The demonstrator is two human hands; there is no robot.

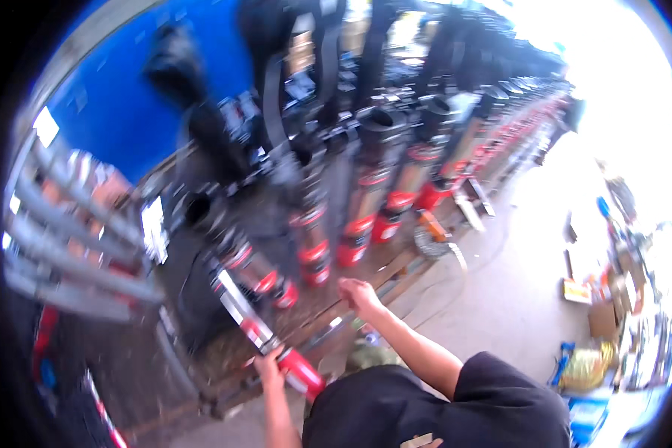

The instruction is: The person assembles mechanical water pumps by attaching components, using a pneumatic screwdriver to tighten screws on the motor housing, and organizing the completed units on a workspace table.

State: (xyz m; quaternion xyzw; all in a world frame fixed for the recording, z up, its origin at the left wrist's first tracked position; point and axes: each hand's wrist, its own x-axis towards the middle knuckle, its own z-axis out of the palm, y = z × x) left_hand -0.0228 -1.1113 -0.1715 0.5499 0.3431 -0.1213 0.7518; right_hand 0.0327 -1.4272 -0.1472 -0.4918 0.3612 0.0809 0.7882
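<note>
My left hand [267,364] is wrapped round a long red and silver cylinder [304,373] low in front of me. It slants from my body up to the left, its far end over the dark bench. My right hand [360,295] hovers apart from it near the bench's edge, fingers curled together; blur hides whether anything small is in them. Just beyond, a row of black and silver cylinders with red ends leans along the bench. The nearest are one cylinder [255,267] at left, another [313,250] ahead of my right hand, and a third [362,213] beyond.
A disc-shaped tool with an orange grip [431,237] lies on the bench edge [396,280]. Grey curved bars [75,254] stand at left, before a blue panel [104,97]. Cardboard boxes [603,319] and a yellowish bag [586,367] sit on the floor at right.
</note>
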